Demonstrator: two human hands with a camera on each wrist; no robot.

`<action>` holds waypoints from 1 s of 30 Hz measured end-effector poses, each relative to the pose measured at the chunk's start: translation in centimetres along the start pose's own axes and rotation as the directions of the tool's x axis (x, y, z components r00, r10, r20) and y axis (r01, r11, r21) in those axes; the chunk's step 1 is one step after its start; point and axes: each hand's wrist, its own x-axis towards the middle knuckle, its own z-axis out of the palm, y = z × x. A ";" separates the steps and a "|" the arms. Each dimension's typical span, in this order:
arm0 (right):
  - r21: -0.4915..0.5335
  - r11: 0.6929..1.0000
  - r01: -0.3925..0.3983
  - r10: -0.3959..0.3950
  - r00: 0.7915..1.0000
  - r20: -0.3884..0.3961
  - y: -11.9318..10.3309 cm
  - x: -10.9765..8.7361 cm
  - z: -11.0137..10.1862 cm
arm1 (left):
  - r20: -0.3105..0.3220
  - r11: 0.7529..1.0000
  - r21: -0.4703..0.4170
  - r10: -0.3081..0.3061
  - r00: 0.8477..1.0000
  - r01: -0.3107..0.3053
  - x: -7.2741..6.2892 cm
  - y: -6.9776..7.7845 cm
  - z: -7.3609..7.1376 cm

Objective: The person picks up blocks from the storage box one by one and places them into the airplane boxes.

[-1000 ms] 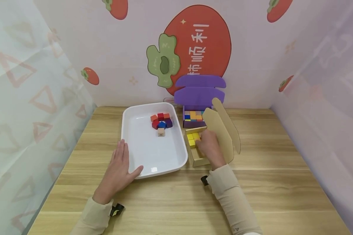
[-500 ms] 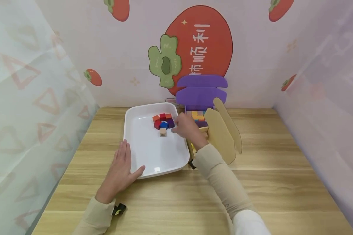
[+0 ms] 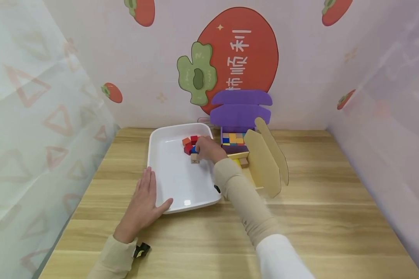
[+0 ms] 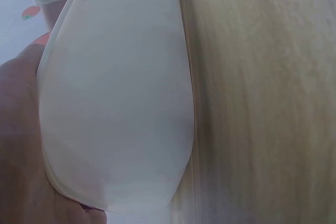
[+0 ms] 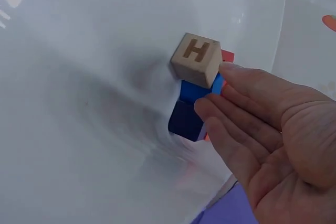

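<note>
A white tray (image 3: 174, 186) stands on the table, with a small group of coloured blocks in its back right part. My left hand (image 3: 143, 205) rests on the tray's near left corner, fingers straight and thumb spread. The left wrist view shows that hand (image 4: 21, 140) along the tray's outer wall (image 4: 115, 93). My right hand (image 3: 208, 149) reaches over the blocks. In the right wrist view its thumb and fingers stand apart beside a wooden cube marked H (image 5: 197, 59), a blue block (image 5: 193, 91) and a dark blue or purple block (image 5: 185, 120). Whether the thumb touches the cube I cannot tell.
A cardboard box (image 3: 263, 162) with its lid raised stands right of the tray, holding yellow and wooden blocks. Behind it is a purple box (image 3: 240, 115) filled with coloured blocks. Red and orange blocks (image 3: 188, 149) lie left of the right hand. Printed cloth walls surround the table.
My right hand has left the cardboard box and moved left over the tray to the blocks. A wooden block now shows in the box. The left hand stays in place.
</note>
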 end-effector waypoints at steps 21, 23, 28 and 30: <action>-0.182 0.982 -0.056 0.045 0.997 -0.063 -1.6 0.6 1.5 | -0.018 1.000 0.003 0.011 1.000 -0.011 -0.1 0.0 0.0; -0.170 0.983 -0.062 0.050 0.996 -0.075 -1.7 0.3 1.2 | -0.013 1.000 0.007 0.004 1.000 -0.004 -0.1 0.1 0.0; -0.110 0.989 -0.102 0.089 0.989 -0.114 -2.2 -1.2 -0.5 | 0.002 1.000 0.014 -0.009 1.000 0.009 -0.1 0.1 0.0; -0.066 0.989 -0.132 0.122 0.983 -0.135 -2.3 -2.2 -1.1 | 0.005 1.000 0.016 -0.012 1.000 0.011 -0.1 0.1 -0.1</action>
